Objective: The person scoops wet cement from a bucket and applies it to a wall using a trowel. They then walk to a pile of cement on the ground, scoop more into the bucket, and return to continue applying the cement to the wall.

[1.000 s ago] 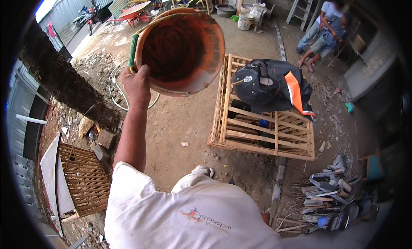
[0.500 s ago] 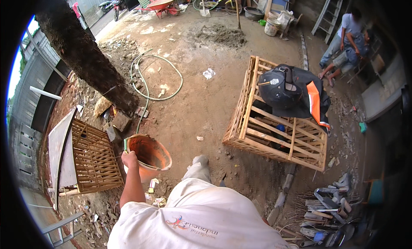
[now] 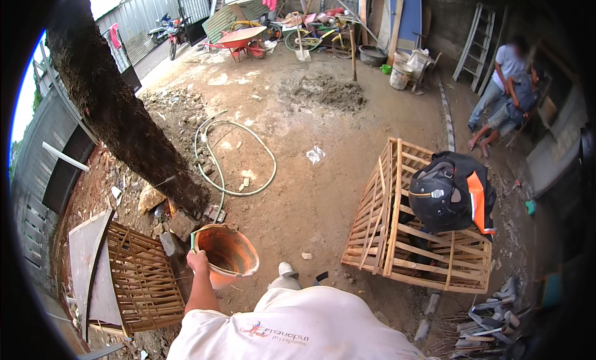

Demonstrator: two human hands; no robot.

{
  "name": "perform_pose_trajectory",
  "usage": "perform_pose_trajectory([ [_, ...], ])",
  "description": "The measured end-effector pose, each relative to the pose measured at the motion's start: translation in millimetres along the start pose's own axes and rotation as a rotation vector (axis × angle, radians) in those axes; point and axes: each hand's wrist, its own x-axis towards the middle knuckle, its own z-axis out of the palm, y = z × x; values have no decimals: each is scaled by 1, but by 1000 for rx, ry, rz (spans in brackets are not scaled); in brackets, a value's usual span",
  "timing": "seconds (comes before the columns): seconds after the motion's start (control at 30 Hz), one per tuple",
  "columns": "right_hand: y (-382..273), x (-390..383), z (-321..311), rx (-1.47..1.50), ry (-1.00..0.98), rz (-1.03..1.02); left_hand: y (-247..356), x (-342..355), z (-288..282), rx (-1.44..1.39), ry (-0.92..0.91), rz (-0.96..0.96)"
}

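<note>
My left hand (image 3: 197, 261) is closed at the left rim of an orange bucket (image 3: 225, 253). A short green piece (image 3: 193, 241), like hose, stands up from the fist. The bucket's mouth faces up toward me, and its inside wall looks bare and stained. A pale green hose (image 3: 274, 164) lies looped on the ground beyond, one end running down behind the bucket's far rim. Right of the bucket, my foot (image 3: 285, 270) shows past the white shirt. A small dark flat thing (image 3: 321, 277) pokes out beside it, mostly hidden. My right hand is out of sight.
A slatted wooden crate (image 3: 388, 270) with a black helmet (image 3: 434, 195) and dark jacket stands right. Another slatted crate (image 3: 143, 273) is at left, near a leaning trunk (image 3: 124, 105). Farther off are a red wheelbarrow (image 3: 239, 40), a mortar heap (image 3: 326, 92) and two people (image 3: 515, 93).
The view has tilted upward, so the crates and ground sit lower in it. My left hand stays closed at the bucket's rim. The foot and the dark thing have shifted beside the shirt.
</note>
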Motion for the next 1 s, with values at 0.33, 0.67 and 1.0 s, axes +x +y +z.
perform_pose_trajectory([
  [0.33,-196,0,-32,196,56,-29,123,108,90,2,-187,153],
  [0.67,-325,71,-73,45,-107,-38,166,181,167,55,-189,123],
  [1.0,-536,209,-285,-329,57,-281,242,261,272,305,-103,-7],
])
